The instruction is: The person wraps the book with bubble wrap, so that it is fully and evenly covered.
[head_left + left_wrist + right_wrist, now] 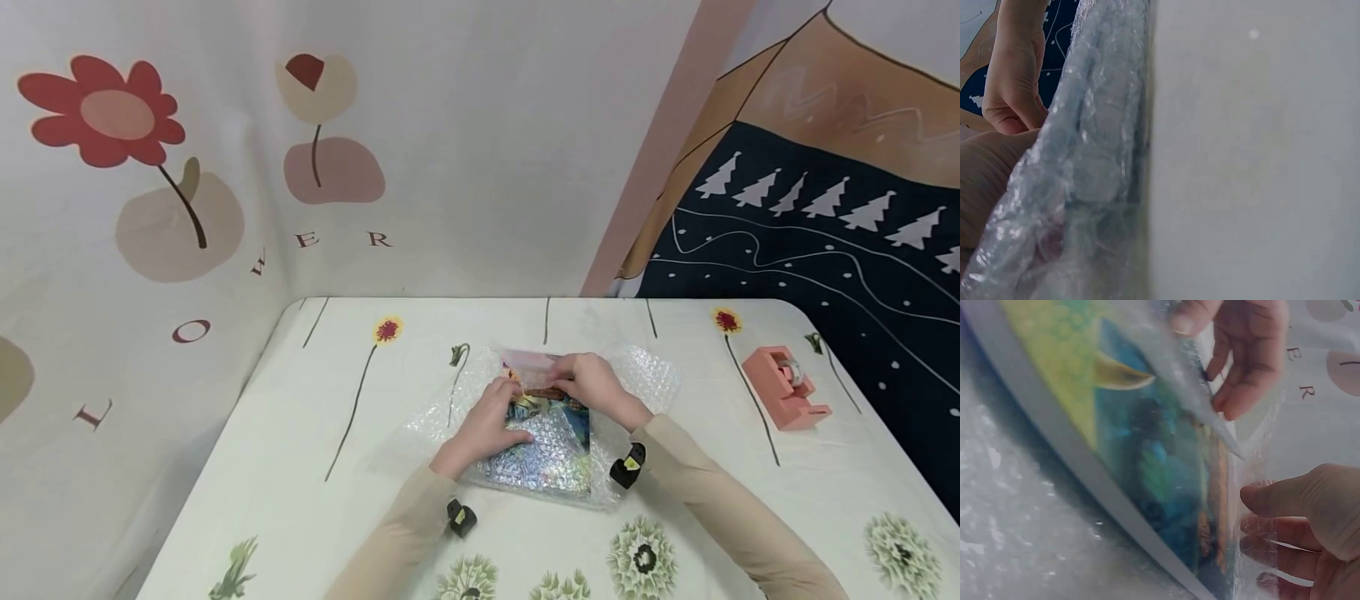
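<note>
A flat, colourfully printed picture book (577, 417) lies on bubble wrap (648, 375), and a layer of the wrap covers its near part. My left hand (483, 421) grips the wrap at the book's left side, thumb spread across the front. In the right wrist view this left hand (1250, 356) has its thumb over a fold of wrap and its fingers curled beyond the edge. At the book's far edge, my right hand (596, 383) pinches the clear wrap. The right wrist view shows the right hand (1335, 519) with wrap between thumb and fingers.
A pink tape dispenser (783, 387) with a roll of tape stands on the right of the table. The flower-patterned tablecloth (300, 417) spreads beneath everything. Printed curtains (480, 167) hang behind the table's far edge and on its left.
</note>
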`<state>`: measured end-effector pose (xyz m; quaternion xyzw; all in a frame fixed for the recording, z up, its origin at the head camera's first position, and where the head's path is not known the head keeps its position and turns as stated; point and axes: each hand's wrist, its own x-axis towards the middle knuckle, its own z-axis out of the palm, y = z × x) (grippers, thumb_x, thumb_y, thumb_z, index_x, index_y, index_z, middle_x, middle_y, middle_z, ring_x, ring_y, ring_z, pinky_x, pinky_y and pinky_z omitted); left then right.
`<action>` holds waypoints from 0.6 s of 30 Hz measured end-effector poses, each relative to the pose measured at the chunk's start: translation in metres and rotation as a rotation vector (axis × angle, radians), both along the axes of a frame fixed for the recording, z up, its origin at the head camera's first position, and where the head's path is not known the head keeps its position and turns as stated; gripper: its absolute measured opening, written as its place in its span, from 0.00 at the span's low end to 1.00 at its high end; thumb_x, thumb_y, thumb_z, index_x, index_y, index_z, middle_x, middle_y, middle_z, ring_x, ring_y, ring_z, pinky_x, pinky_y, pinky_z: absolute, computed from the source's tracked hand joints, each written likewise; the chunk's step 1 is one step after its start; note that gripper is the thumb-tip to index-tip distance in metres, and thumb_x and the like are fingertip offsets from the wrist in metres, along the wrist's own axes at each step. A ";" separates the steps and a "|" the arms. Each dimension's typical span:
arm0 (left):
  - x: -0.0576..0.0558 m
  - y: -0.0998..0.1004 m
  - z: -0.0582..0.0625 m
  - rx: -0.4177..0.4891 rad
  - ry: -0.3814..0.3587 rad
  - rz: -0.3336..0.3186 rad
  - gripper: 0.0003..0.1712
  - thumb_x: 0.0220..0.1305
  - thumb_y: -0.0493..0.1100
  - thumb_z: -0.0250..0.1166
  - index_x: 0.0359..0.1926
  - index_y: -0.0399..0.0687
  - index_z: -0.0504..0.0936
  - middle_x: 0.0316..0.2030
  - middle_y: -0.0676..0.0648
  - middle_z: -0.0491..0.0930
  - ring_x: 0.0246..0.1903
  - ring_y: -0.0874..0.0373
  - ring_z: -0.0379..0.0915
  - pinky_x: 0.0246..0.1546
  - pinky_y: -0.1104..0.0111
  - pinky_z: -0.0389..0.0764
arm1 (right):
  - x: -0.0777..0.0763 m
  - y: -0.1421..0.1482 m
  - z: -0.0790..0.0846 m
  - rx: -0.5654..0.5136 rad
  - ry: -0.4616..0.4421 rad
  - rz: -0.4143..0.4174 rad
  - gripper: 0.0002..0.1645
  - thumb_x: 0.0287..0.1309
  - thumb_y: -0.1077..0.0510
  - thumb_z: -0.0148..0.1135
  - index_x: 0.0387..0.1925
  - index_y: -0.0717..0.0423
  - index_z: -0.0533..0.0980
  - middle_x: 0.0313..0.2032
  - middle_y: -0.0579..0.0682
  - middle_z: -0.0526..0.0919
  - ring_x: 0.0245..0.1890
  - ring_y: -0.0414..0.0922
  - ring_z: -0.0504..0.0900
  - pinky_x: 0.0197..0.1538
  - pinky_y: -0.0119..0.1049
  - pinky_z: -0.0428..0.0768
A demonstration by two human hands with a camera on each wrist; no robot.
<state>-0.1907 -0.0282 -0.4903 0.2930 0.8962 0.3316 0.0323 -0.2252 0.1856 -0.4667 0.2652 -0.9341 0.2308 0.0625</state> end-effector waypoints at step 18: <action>-0.001 -0.002 0.000 -0.213 0.127 -0.078 0.47 0.53 0.55 0.68 0.65 0.32 0.62 0.68 0.36 0.56 0.68 0.43 0.48 0.66 0.53 0.53 | 0.005 -0.004 -0.006 0.102 0.044 0.017 0.04 0.51 0.63 0.68 0.31 0.57 0.85 0.38 0.54 0.83 0.35 0.48 0.82 0.37 0.41 0.81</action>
